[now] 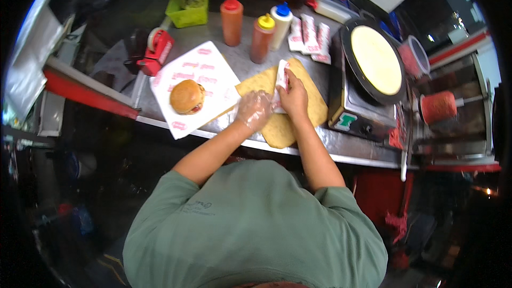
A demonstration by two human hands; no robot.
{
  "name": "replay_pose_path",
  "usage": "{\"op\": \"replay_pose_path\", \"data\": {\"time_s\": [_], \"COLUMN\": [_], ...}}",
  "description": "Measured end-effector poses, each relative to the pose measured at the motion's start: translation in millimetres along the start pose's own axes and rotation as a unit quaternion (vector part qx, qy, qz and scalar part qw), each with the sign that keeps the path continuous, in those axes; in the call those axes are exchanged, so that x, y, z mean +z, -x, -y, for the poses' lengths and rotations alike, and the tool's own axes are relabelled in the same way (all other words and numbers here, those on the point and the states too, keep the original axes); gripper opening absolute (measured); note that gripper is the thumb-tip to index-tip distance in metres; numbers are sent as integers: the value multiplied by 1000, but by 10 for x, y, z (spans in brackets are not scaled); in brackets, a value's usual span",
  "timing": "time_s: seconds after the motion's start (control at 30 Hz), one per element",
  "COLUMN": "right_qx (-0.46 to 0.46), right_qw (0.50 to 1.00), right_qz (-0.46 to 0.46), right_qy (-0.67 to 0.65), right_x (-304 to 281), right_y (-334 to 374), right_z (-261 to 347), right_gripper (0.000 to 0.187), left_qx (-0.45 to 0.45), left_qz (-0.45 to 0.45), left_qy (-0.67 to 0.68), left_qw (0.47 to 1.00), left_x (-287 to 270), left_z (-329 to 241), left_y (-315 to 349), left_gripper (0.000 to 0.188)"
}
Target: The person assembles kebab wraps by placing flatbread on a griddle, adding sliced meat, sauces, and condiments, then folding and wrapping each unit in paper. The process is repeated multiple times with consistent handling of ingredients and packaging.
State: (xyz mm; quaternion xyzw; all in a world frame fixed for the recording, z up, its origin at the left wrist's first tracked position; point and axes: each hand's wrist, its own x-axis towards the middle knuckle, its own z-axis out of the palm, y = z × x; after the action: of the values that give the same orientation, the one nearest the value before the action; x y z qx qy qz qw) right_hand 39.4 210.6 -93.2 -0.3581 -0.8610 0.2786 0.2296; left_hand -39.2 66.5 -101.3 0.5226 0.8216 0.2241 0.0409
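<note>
Reaching forward over the wooden cutting board (306, 101), I see both forearms converge: left hand (254, 110) (in a clear glove) curled beside the white wrapped packet (281, 77), right hand (293, 97) fingers clamped on it.

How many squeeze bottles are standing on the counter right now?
3, in a row at the back of the counter: the red-capped bottle on the left, the yellow-capped bottle in the middle, the white blue-capped bottle on the right. More could be hidden behind the bags.
</note>
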Motion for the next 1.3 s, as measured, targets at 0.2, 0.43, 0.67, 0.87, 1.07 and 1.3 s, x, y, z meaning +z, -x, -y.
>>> {"op": "replay_pose_path", "data": {"time_s": [0.2,0.43,0.67,0.87,1.07,1.3], "right_qx": [-200,-299,-294,-156,279,193], "right_qw": [970,954,941,934,876,913], "right_qz": [126,6,55,-322,-123,-10], "right_qy": [62,-29,-160,-4,373,358], "right_x": [201,391,-493,-2535,-4023,-4165], "right_y": [-227,-96,738,45,-110,96], "right_z": [389,1015,494,-832,-2566,-3619], "right_gripper": [42,28,20,7,47,60], "left_qx": [-148,62,139,123,88,-152], "left_qz": [-150,151,204,217,281,-1], "left_qy": [178,-7,-86,-34,-83,131], "left_qw": [961,987,965,968,952,980], "left_x": [-1529,-1593,-1288,-1481,-1262,-1724], "left_z": [1080,2536,2522,2516,2748,1814], "left_y": [88,-445,-823,-735,-1118,-1038], "left_gripper": [28,24,26,20,18,15]}}
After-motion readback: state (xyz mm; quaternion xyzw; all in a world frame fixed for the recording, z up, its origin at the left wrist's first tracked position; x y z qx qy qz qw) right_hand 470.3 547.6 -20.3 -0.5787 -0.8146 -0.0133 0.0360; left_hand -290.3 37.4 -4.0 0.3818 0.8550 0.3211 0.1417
